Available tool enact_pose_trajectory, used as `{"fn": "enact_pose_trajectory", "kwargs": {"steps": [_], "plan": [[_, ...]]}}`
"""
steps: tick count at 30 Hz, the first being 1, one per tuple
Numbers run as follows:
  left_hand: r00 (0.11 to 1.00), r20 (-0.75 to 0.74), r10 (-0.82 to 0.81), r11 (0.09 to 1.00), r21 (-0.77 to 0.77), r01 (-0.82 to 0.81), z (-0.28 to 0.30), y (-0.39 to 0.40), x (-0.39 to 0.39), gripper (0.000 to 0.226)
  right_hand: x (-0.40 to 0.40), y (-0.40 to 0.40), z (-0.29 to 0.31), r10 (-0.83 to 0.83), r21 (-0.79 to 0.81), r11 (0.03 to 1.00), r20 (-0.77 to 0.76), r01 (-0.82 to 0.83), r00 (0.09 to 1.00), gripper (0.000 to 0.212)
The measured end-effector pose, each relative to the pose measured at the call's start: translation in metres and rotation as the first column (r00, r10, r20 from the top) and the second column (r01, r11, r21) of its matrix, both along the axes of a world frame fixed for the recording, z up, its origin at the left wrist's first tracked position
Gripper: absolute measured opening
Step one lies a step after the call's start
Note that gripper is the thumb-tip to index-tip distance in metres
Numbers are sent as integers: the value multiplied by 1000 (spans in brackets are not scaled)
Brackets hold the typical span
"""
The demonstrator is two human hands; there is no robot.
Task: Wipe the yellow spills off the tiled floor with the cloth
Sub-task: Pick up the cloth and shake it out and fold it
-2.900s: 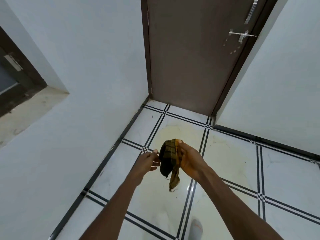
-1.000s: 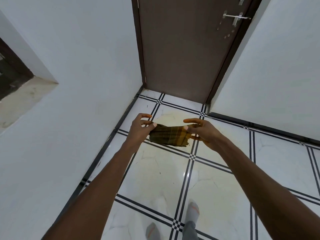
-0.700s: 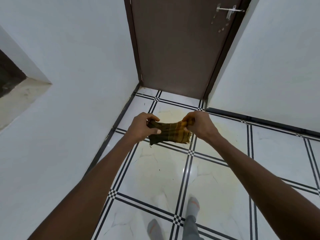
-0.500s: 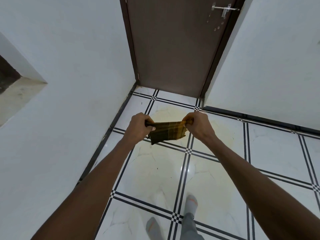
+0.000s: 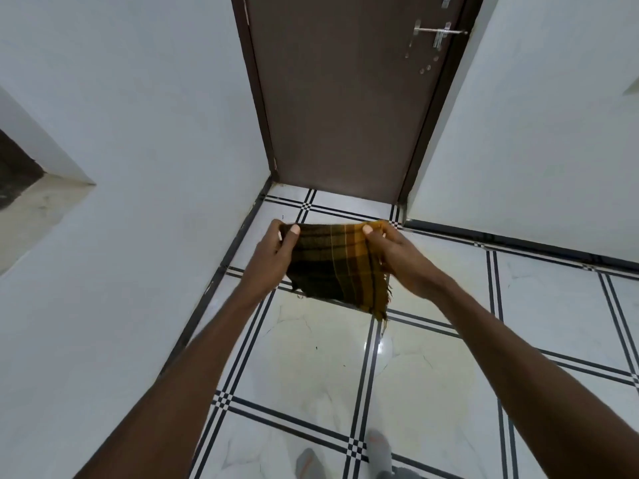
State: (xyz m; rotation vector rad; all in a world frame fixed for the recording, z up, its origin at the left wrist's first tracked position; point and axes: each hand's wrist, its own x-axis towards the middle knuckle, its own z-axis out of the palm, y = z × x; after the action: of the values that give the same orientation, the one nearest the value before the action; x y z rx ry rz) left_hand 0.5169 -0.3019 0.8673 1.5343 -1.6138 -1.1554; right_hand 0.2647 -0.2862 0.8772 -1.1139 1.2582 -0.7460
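A dark green and yellow checked cloth [image 5: 337,267] hangs spread out in the air above the floor. My left hand [image 5: 273,261] pinches its upper left corner and my right hand [image 5: 397,257] pinches its upper right corner. Its frayed lower edge dangles free. Below it, a pale yellow spill [image 5: 311,357] stains the white tiled floor [image 5: 553,305], spreading across the tiles in front of me and to the right. Part of the spill is hidden behind the cloth.
A closed brown door [image 5: 345,98] with a metal latch [image 5: 439,32] stands straight ahead. White walls close in on the left [image 5: 138,167] and right [image 5: 536,133]. A recessed ledge [image 5: 31,202] is in the left wall. My feet in grey socks [image 5: 378,444] stand at the bottom.
The cloth, bunched up in my right hand at first, then stretched into a narrow band between both hands, is now opened into a wide hanging sheet.
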Motion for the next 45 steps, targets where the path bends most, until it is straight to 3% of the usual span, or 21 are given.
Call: {"fn": "enact_pose_trajectory", "kwargs": {"steps": [3,5,8,9,10,12,16,19,22,25,28,31,35,40,42,45], "plan": [[995,88,52,969,238,-71,-36,2,-10,42,4,1,-29,35,135,991,-66,-25,997,36],[985,6,170,905,395,-159,-52,6,-18,42,-5,0,-50,85,239,969,-101,-59,991,31],[960,-176,219,853,511,-101,-60,8,-22,71,-21,-2,-64,102,350,934,-85,-67,991,104],[957,-223,186,863,503,-50,-61,7,-22,85,-27,-5,-68,93,319,946,-86,-61,992,113],[960,-247,132,880,474,1,-58,6,-21,94,-33,-7,-67,97,271,960,-86,-71,992,109],[978,-209,12,924,377,69,-46,3,-23,91,-44,-15,-56,136,156,981,-123,-116,983,87],[984,97,-150,972,198,129,-16,-9,-37,80,-48,-33,-19,218,-81,958,-421,-276,880,40],[954,271,-129,992,36,123,0,-17,-50,74,-46,-44,1,143,-200,909,-676,-367,723,38],[929,362,-81,990,-81,117,11,-22,-59,55,-48,-51,7,97,-286,862,-716,-418,691,36],[906,411,-98,989,-62,135,6,-23,-61,33,-55,-54,-4,99,-324,817,-737,-477,669,21],[946,316,-67,998,10,67,-8,-19,-54,21,-66,-55,-20,178,-278,859,-624,-429,761,17],[991,-79,108,979,184,-91,-7,-5,-47,33,-71,-47,-22,181,-136,967,-226,-215,957,33],[901,-331,280,941,281,-189,-13,11,-46,37,-51,-34,-16,59,110,990,210,-84,976,37],[784,-343,518,849,322,-420,-30,33,-26,37,-6,-24,-19,37,212,973,259,-95,965,24],[668,-412,619,784,377,-494,-38,54,-9,38,17,-16,-22,31,255,961,288,-107,957,25],[484,-496,721,693,491,-528,-42,88,14,58,48,0,-29,11,309,944,307,-111,952,27]]}}
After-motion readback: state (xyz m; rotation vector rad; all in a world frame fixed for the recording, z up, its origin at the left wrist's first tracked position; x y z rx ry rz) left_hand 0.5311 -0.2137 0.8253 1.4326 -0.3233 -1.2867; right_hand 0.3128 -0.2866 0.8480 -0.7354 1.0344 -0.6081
